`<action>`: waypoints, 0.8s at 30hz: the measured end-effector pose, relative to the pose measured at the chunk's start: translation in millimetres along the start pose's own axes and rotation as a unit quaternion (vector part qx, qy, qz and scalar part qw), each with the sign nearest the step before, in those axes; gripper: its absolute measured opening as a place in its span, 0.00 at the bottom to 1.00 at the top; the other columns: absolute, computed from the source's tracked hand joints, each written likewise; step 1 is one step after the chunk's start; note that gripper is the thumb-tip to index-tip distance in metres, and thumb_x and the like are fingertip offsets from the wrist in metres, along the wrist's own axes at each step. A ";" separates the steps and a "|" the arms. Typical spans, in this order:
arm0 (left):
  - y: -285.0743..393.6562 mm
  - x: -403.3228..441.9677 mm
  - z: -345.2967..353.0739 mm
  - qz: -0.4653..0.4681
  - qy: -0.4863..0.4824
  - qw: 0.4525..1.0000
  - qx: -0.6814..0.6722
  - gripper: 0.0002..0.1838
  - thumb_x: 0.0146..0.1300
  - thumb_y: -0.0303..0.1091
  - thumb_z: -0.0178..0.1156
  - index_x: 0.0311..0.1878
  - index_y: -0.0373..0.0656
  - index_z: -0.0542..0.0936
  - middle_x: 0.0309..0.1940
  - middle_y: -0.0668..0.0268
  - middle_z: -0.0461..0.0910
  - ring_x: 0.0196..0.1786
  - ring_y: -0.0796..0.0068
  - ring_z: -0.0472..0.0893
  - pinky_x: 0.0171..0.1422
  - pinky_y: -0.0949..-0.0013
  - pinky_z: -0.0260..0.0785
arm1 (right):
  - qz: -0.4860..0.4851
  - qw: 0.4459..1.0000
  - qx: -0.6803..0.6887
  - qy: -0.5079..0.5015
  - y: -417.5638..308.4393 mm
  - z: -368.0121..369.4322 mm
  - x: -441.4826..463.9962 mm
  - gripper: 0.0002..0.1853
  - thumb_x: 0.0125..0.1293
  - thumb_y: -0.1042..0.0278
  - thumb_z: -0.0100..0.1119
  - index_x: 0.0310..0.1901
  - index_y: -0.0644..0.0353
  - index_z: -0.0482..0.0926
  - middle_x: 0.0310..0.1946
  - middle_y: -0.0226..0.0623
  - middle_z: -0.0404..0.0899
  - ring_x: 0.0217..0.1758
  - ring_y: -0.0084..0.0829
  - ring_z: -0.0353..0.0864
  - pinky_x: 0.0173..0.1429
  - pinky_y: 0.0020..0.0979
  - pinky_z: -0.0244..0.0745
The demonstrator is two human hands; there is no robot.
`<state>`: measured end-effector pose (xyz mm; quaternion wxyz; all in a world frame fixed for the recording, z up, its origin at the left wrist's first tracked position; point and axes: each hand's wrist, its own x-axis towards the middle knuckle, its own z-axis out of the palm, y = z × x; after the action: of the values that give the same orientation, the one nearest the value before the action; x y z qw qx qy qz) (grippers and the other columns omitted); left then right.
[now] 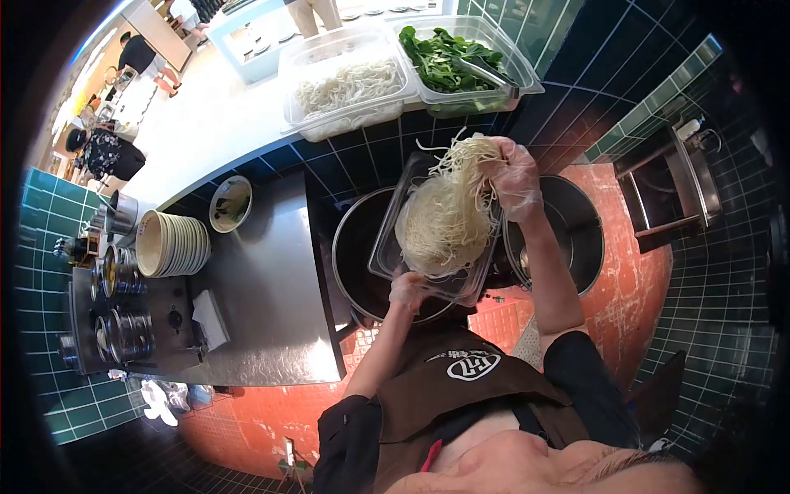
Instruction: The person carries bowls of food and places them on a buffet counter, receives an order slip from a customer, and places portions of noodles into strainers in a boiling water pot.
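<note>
Clear plastic gloves cover both hands. My left hand grips the near edge of a clear plastic container, which is tilted and holds a mass of thin pale noodles. With closed fingers, my right hand lifts a clump of these noodles at the container's far right side; strands hang from it down to the rest. Below the container is a large round pot, partly covered by it. A second deep pot stands to the right, under my right forearm.
On the ledge ahead sit a clear tub of white noodles and a tub of green leaves with metal tongs. The steel counter at left carries stacked bowls and one separate bowl. Other people are far off, upper left.
</note>
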<state>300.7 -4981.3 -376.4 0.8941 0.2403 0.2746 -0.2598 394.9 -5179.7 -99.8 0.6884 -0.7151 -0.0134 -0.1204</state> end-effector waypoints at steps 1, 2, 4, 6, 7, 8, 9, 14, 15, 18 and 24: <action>-0.1 0.1 0.0 -0.001 0.007 1.000 0.003 0.51 0.47 0.16 0.47 0.71 0.55 0.32 0.55 0.45 0.65 0.49 0.46 0.75 0.48 0.25 0.62 | 0.052 0.998 -0.036 -0.031 11.4 -3.3 -0.8 0.09 0.63 0.70 0.58 0.43 0.62 0.77 0.34 0.29 0.78 0.37 0.19 0.74 0.42 0.22 0.72; -0.6 0.0 -0.2 -0.003 0.014 1.000 0.007 0.51 0.47 0.16 0.47 0.71 0.55 0.32 0.55 0.46 0.66 0.49 0.47 0.75 0.47 0.26 0.63 | 0.103 0.990 -0.071 -0.063 33.7 -9.0 -0.9 0.10 0.63 0.69 0.58 0.43 0.63 0.76 0.34 0.31 0.78 0.36 0.21 0.75 0.42 0.23 0.73; 0.9 -2.2 2.9 -0.012 0.005 1.000 -0.009 0.50 0.47 0.16 0.46 0.71 0.55 0.32 0.54 0.46 0.66 0.48 0.47 0.75 0.47 0.25 0.63 | 0.138 0.892 -0.404 -0.148 97.5 -18.9 4.6 0.16 0.58 0.65 0.60 0.46 0.64 0.74 0.37 0.42 0.79 0.41 0.36 0.78 0.48 0.31 0.73; 1.6 0.3 0.7 -0.015 0.006 1.000 -0.019 0.49 0.48 0.16 0.46 0.71 0.54 0.34 0.54 0.46 0.67 0.48 0.46 0.75 0.48 0.25 0.63 | 0.129 0.820 -0.509 -0.228 118.3 -26.8 -13.3 0.21 0.52 0.63 0.63 0.48 0.62 0.74 0.40 0.48 0.79 0.49 0.46 0.77 0.55 0.38 0.70; -0.1 4.8 -3.8 -0.014 0.010 1.000 -0.022 0.49 0.48 0.16 0.45 0.71 0.54 0.35 0.54 0.46 0.66 0.48 0.46 0.75 0.48 0.25 0.63 | 0.053 0.850 -0.482 -0.206 127.9 -23.4 -18.0 0.22 0.52 0.63 0.62 0.49 0.61 0.74 0.42 0.49 0.78 0.51 0.46 0.75 0.56 0.39 0.68; -2.7 8.0 -9.5 -0.016 0.017 0.999 -0.024 0.48 0.48 0.16 0.45 0.71 0.53 0.36 0.54 0.46 0.66 0.48 0.45 0.75 0.48 0.24 0.63 | -0.021 0.873 -0.452 -0.182 137.8 -21.0 -23.7 0.22 0.52 0.63 0.62 0.49 0.60 0.74 0.43 0.49 0.77 0.54 0.47 0.74 0.57 0.40 0.67; -1.0 4.2 -5.1 -0.015 0.009 1.000 -0.023 0.47 0.48 0.16 0.45 0.70 0.52 0.37 0.54 0.46 0.66 0.49 0.45 0.75 0.48 0.25 0.63 | -0.051 0.874 -0.447 -0.185 133.4 -17.0 -25.5 0.22 0.52 0.62 0.61 0.50 0.59 0.74 0.45 0.50 0.77 0.55 0.47 0.73 0.58 0.40 0.67; 5.8 -15.4 19.7 -0.005 0.017 1.000 -0.007 0.40 0.49 0.15 0.44 0.67 0.47 0.46 0.54 0.47 0.66 0.52 0.46 0.73 0.50 0.27 0.64 | 0.091 0.776 -0.535 -0.323 128.7 1.2 0.7 0.21 0.53 0.60 0.57 0.50 0.57 0.74 0.50 0.51 0.72 0.54 0.48 0.72 0.56 0.40 0.68; 6.4 -14.3 18.1 -0.002 0.016 1.000 -0.005 0.39 0.49 0.15 0.44 0.67 0.47 0.47 0.54 0.47 0.66 0.52 0.46 0.73 0.50 0.28 0.64 | 0.164 0.734 -0.552 -0.361 123.4 7.5 9.2 0.21 0.54 0.60 0.56 0.50 0.57 0.75 0.51 0.51 0.72 0.53 0.49 0.72 0.56 0.39 0.69; 5.0 -11.0 14.7 -0.001 0.013 1.000 0.006 0.37 0.49 0.15 0.44 0.65 0.47 0.51 0.55 0.48 0.66 0.53 0.46 0.73 0.49 0.29 0.65 | 0.038 0.822 -0.527 -0.213 92.8 1.3 9.5 0.18 0.52 0.63 0.59 0.45 0.61 0.76 0.44 0.49 0.75 0.49 0.47 0.75 0.54 0.39 0.71; -0.7 8.8 -11.2 -0.019 0.002 1.000 0.001 0.43 0.48 0.14 0.45 0.69 0.50 0.45 0.57 0.49 0.64 0.54 0.44 0.72 0.49 0.28 0.63 | -0.068 0.961 -0.251 -0.094 26.7 -7.2 15.4 0.12 0.63 0.64 0.56 0.45 0.60 0.73 0.35 0.37 0.78 0.40 0.34 0.78 0.47 0.30 0.73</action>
<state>302.5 -4978.4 -390.2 0.8881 0.2368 0.2806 -0.2766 413.6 -5190.5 -123.0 0.4722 -0.8707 -0.0960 -0.0986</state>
